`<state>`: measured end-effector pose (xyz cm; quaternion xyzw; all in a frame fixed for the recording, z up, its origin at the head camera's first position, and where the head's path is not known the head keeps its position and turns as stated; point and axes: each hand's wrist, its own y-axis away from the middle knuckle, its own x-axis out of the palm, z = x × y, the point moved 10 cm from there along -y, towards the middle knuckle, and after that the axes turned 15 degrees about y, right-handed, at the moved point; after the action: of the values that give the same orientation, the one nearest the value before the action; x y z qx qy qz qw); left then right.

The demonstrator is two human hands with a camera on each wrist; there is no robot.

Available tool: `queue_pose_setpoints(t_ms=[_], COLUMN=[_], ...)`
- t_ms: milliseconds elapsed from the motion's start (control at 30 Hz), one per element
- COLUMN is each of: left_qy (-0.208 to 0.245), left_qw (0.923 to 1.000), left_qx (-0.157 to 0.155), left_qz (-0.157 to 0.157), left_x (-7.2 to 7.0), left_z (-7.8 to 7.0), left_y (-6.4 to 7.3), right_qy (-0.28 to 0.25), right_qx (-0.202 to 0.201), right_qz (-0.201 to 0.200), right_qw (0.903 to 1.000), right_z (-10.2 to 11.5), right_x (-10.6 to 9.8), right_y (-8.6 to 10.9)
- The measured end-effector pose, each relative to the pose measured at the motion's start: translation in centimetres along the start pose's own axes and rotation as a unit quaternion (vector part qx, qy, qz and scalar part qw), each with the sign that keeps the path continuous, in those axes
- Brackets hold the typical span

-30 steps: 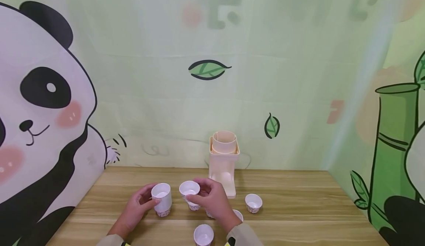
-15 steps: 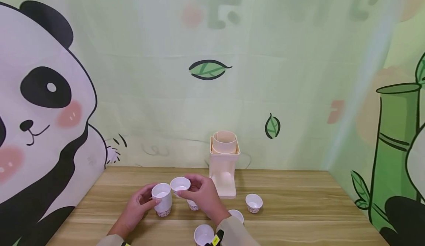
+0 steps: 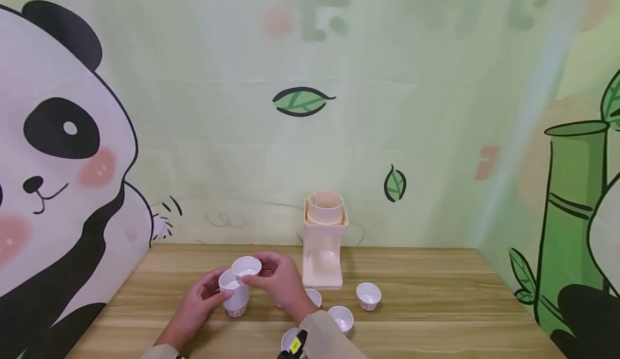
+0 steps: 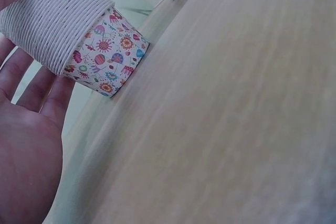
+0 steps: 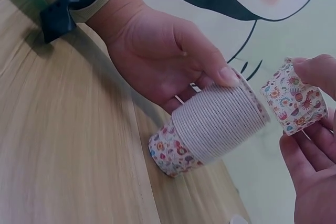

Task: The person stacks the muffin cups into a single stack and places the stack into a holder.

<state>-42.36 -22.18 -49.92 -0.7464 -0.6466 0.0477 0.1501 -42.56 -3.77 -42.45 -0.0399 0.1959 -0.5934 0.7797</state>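
A tall stack of nested paper cups [image 3: 236, 301], with a colourful printed pattern on its lowest cup, stands on the table. My left hand [image 3: 196, 306] grips it from the left, thumb at the front near the rim. In the left wrist view the many white rims of the stack [image 4: 58, 22] show above the flowered base. My right hand [image 3: 281, 282] pinches a single paper cup [image 3: 246, 267] by its side, mouth up, just above and right of the stack's mouth. The right wrist view puts this patterned cup [image 5: 294, 98] close to the stack's rim; contact is unclear.
Loose paper cups stand to the right: one far right [image 3: 368, 296], one nearer [image 3: 341, 319], others partly hidden by my right arm. A pale pink holder [image 3: 323, 251] with a round top stands at the back of the wooden table [image 3: 416, 273], before a printed cloth backdrop.
My right hand has carried its cup left and slightly up, from beside the stack to over its edge. The left hand stays on the stack. Cups behind the right arm have come into view.
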Motion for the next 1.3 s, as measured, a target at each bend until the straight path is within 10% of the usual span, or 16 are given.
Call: queue_pose_setpoints(t_ms=[1300], left_qy=[-0.007], left_qw=[1.0000], left_qx=[-0.004], left_qz=[-0.001], left_x=[0.1], left_z=[-0.2], left_y=[0.1], right_qy=[0.055], right_qx=[0.026], right_qz=[0.053], right_qw=[0.9967], right_z=[-1.4], right_x=[3.2], right_y=[-0.9])
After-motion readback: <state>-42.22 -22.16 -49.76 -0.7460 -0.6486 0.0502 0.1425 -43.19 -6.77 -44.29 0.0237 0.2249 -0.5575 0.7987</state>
